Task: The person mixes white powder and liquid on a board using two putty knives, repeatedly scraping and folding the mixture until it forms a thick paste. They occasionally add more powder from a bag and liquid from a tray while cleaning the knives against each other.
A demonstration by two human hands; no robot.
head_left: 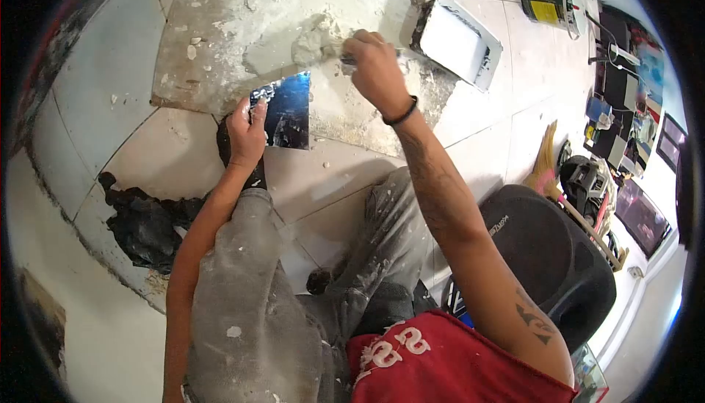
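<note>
In my left hand (247,132) is a flat, shiny blue metal blade (290,116), a scraper plate with white paste smeared on its upper left corner. My closed right hand (374,69) grips a putty knife, mostly hidden by the fingers, so its exact shape is hard to make out. Just left of that hand lies a mound of wet off-white putty (316,41). The putty spreads over a worn, stained board (198,72) on the floor. Both hands are over or beside the board's near side, the blade overlapping its near edge.
A white rectangular tray (464,43) sits at the board's right end. Farther right lies a can with a yellow label (545,5). A black chair-like shell (547,249) and a broom (547,164) are at my right. Crumpled black plastic (150,227) lies on the tiles at left.
</note>
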